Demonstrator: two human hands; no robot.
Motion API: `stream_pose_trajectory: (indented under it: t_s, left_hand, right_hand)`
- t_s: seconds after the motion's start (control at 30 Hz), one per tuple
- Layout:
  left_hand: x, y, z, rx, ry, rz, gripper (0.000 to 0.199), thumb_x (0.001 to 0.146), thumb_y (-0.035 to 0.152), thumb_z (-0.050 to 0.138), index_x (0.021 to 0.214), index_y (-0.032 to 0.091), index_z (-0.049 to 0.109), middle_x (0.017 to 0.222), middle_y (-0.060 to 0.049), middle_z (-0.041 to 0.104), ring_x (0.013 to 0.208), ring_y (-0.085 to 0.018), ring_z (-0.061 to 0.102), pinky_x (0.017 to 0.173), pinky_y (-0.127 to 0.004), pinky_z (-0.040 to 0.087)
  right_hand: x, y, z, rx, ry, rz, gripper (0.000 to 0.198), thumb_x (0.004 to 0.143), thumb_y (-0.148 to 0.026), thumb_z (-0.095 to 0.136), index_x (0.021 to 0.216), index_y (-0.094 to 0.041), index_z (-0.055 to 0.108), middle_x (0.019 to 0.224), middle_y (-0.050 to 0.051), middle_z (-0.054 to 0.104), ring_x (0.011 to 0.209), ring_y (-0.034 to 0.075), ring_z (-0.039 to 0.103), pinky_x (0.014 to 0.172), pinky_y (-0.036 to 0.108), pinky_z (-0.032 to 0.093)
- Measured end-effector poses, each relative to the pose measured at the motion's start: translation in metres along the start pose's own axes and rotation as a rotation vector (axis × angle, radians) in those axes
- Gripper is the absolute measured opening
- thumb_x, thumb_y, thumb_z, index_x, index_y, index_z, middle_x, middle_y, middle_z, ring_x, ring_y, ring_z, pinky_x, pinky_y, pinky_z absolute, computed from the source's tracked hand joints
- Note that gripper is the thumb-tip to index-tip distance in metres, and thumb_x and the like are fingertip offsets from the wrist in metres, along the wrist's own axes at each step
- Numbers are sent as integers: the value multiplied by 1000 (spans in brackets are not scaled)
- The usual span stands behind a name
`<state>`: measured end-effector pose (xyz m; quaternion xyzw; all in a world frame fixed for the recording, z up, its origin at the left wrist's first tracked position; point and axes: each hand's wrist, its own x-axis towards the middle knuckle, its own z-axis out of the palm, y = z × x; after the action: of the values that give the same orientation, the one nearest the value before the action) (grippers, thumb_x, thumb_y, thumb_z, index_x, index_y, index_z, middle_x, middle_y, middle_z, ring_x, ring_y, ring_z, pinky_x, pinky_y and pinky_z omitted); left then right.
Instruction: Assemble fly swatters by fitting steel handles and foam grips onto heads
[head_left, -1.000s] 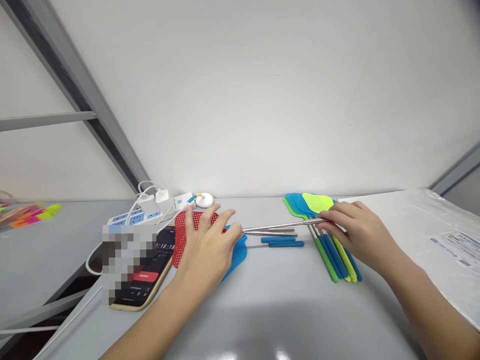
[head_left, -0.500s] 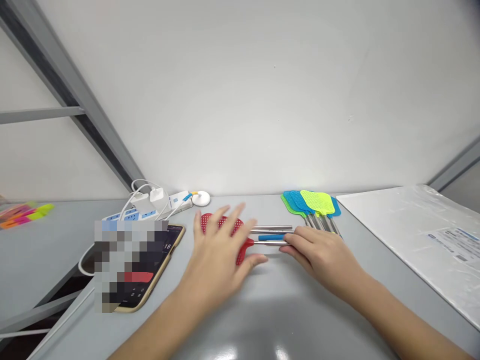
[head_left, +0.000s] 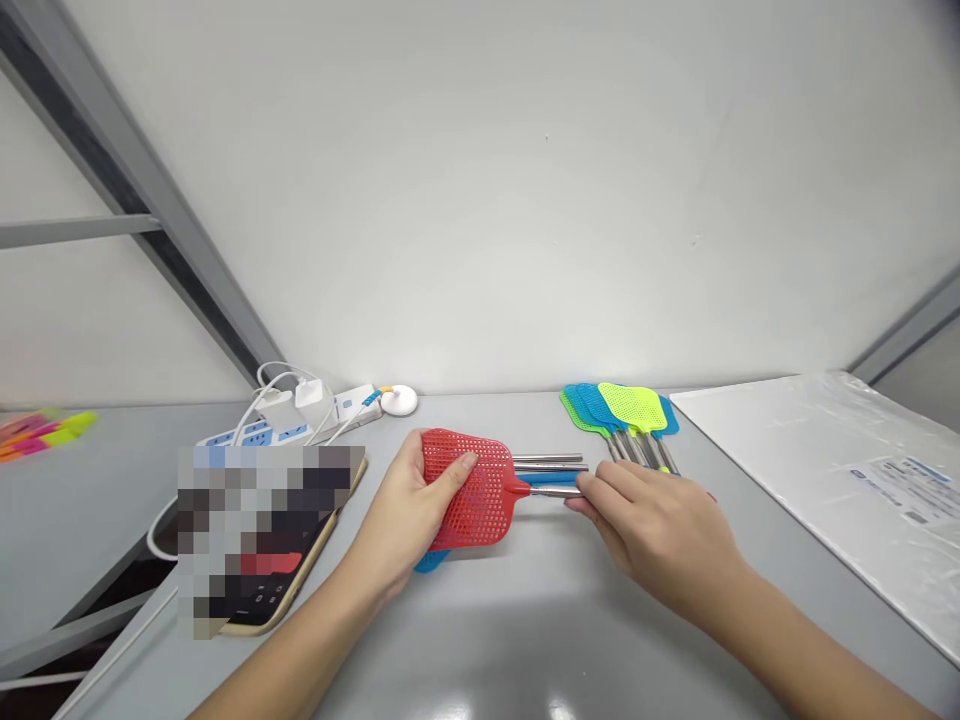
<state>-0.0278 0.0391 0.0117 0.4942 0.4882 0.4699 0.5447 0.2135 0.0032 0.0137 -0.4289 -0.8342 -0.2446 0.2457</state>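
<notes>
A red fly swatter (head_left: 480,500) with a square, perforated head lies across the middle, its metal handle pointing right. My left hand (head_left: 401,515) grips the left edge of that head, thumb on top and fingers hidden underneath. At the other end, my right hand (head_left: 660,515) is closed on the metal handle. A blue fly swatter's head (head_left: 431,562) peeks out below the red one. Several metal rods (head_left: 551,463) and a blue grip (head_left: 556,479) lie just behind the red swatter's handle.
Behind my right hand lies a fanned pile of green, blue and yellow fly swatters (head_left: 630,408). A partly blurred phone (head_left: 300,580) is at left, near a power strip (head_left: 262,435) with chargers and a round white pad (head_left: 399,401). A wrapped white panel (head_left: 810,450) fills the right.
My left hand has gone from spread fingers over the red fly swatter to gripping its head. The red head now faces up more fully. My right hand stays on the handle.
</notes>
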Motion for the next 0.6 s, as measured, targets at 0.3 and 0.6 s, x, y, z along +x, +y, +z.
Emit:
stream_pose_trajectory:
  t_s: [0.3,0.6]
  left_hand:
    - [1,5,4,25,-11,130,57,89,50,58,136,30,33,113,-6,62,96,-20,66,77,-35,56]
    - [9,-20,1,444,-61,369,29,96,47,45,113,24,52,103,-3,61,95,-19,60,89,-38,46]
  right_hand:
    - [-22,13,-12,10,-114,220,25,98,-30,45,88,-20,65,65,0,63,54,15,56,51,29,25]
    - [-15,90,-9,-68,-572,810,31,92,-39,44,77,-19,64,70,10,68,60,22,62,48,28,30]
